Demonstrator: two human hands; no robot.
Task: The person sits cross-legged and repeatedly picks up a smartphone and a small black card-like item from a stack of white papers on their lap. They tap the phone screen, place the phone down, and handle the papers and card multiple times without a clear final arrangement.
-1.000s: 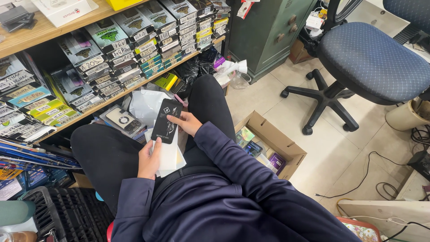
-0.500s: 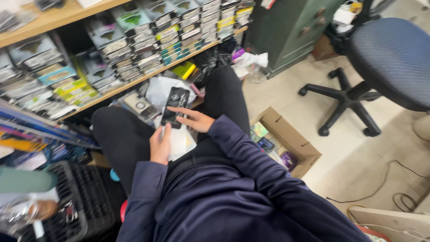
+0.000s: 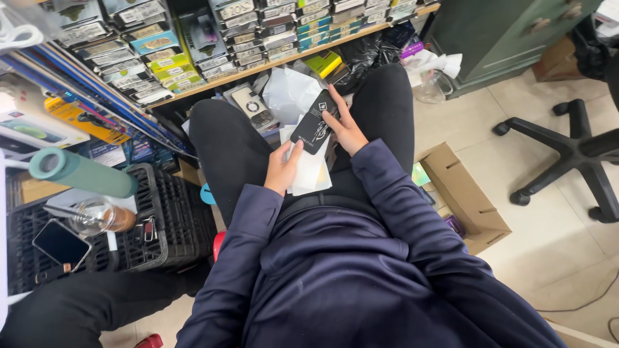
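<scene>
Seated, looking down at the lap: the right hand (image 3: pixel 347 129) has its fingers spread along the right edge of a black packet (image 3: pixel 313 122), thumb tucked beneath, holding it tilted above the thighs. The left hand (image 3: pixel 282 169) grips a stack of white packets (image 3: pixel 311 174) resting on the lap, thumb pressed on top, just below and touching the black packet. Far beyond the knees sits a wooden shelf (image 3: pixel 258 66) crammed with rows of small boxes. A clear bag (image 3: pixel 289 93) lies on the floor just beyond the hands. To the left, a black crate (image 3: pixel 164 219) with a phone (image 3: pixel 61 245) lying on it. To the right, an open cardboard box (image 3: pixel 465 196) on the tiles, chair legs (image 3: pixel 567 151) farther right.
</scene>
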